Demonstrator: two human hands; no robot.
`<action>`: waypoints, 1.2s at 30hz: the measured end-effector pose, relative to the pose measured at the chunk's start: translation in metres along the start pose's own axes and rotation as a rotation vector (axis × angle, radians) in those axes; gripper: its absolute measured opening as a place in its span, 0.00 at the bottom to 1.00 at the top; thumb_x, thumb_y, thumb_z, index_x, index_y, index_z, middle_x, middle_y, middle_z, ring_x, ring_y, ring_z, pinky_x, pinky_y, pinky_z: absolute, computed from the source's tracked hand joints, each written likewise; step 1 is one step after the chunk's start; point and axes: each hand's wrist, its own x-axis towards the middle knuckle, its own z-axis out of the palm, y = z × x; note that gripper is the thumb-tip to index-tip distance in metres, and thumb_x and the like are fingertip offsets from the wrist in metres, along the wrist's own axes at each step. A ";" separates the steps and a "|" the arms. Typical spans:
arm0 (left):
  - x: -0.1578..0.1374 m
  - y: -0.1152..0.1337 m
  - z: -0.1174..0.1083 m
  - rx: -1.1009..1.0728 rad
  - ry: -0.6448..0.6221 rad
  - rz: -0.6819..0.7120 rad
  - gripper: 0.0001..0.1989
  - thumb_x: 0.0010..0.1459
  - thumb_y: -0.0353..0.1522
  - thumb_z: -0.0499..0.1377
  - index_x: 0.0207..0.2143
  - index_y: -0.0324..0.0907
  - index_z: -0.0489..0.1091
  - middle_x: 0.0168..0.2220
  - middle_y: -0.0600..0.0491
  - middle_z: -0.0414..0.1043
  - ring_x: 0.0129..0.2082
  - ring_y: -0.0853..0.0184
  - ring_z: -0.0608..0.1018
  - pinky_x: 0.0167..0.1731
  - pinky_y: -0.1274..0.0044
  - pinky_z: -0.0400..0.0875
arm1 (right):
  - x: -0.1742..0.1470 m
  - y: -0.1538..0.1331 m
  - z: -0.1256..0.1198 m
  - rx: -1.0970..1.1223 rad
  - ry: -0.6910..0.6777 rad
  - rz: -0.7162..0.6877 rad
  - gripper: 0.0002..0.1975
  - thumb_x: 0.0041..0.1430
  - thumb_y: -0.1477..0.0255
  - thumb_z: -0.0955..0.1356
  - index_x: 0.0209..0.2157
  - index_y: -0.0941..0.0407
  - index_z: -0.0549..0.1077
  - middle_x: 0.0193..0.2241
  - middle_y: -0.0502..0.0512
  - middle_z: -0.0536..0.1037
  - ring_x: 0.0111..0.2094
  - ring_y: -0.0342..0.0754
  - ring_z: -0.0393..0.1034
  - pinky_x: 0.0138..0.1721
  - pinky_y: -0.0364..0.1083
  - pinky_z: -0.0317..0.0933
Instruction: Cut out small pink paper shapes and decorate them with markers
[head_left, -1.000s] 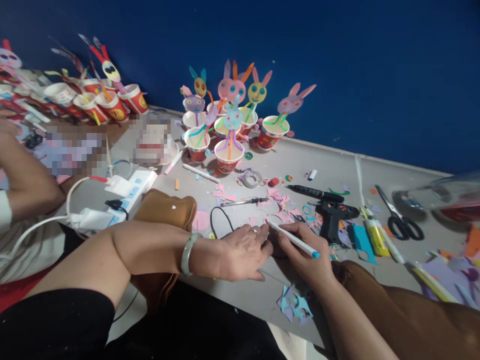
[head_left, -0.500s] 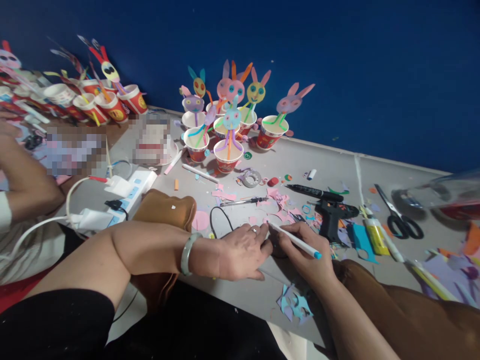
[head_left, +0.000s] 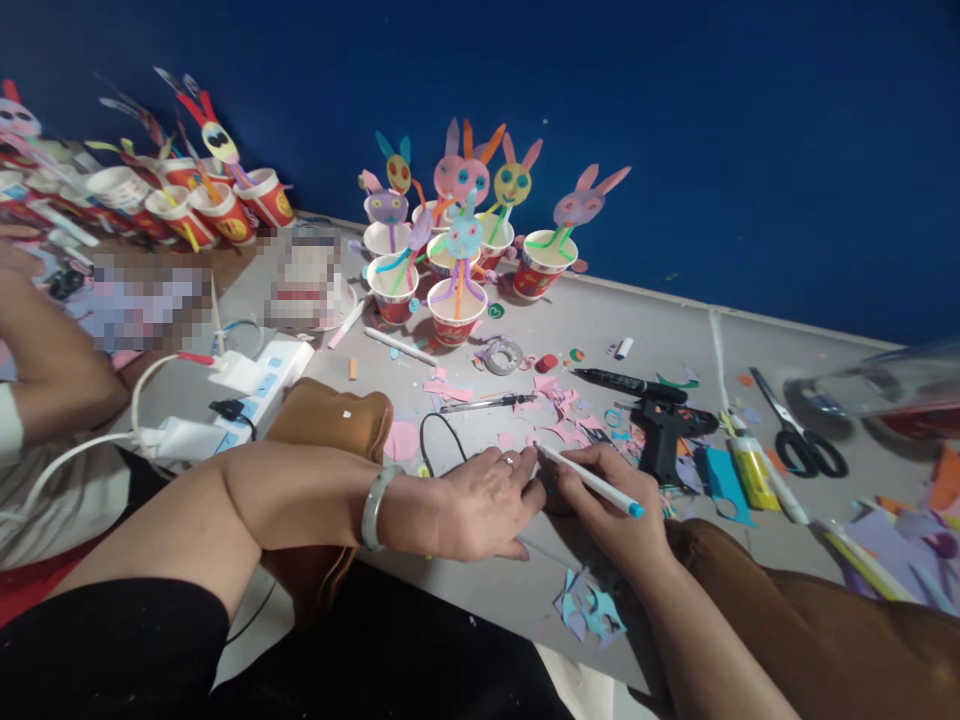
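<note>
My right hand (head_left: 616,510) is closed around a white felt-tip pen (head_left: 600,483) with a blue end. The pen slants down to the left, toward the fingers of my left hand (head_left: 487,505). Low over the grey table, that left hand wears a ring, and a jade bangle (head_left: 373,508) circles the wrist. Its fingers are curled together, and whatever they hold or press is hidden beneath them. Pink paper scraps (head_left: 559,400) lie just beyond both hands. Nearer the table's front edge is a cut blue paper scrap (head_left: 590,607).
Paper cups with rabbit figures (head_left: 456,310) stand toward the blue wall. A black glue gun (head_left: 664,440), scissors (head_left: 806,450) and a yellow glue tube (head_left: 754,470) lie at right. Left are a power strip (head_left: 274,370) with cables, a brown cushion (head_left: 330,415) and another person's arm (head_left: 56,350).
</note>
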 end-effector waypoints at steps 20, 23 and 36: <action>0.002 0.000 0.003 -0.003 -0.001 -0.012 0.42 0.59 0.53 0.54 0.62 0.27 0.56 0.64 0.25 0.55 0.56 0.48 0.70 0.54 0.64 0.60 | 0.000 0.003 0.001 0.009 0.030 0.028 0.06 0.57 0.66 0.67 0.31 0.54 0.72 0.23 0.48 0.77 0.22 0.44 0.70 0.24 0.41 0.62; 0.001 0.000 0.000 -0.003 0.001 -0.005 0.41 0.60 0.52 0.54 0.61 0.26 0.58 0.64 0.24 0.54 0.57 0.48 0.71 0.54 0.65 0.60 | 0.000 0.002 0.000 0.012 0.024 0.036 0.06 0.57 0.67 0.67 0.31 0.54 0.72 0.22 0.48 0.77 0.21 0.43 0.69 0.24 0.41 0.61; 0.001 0.000 0.000 -0.008 -0.018 -0.013 0.40 0.60 0.53 0.54 0.61 0.28 0.58 0.64 0.25 0.55 0.59 0.47 0.69 0.55 0.64 0.59 | -0.001 -0.001 -0.002 -0.031 0.028 0.036 0.07 0.57 0.66 0.66 0.30 0.54 0.71 0.20 0.47 0.75 0.20 0.43 0.69 0.24 0.42 0.61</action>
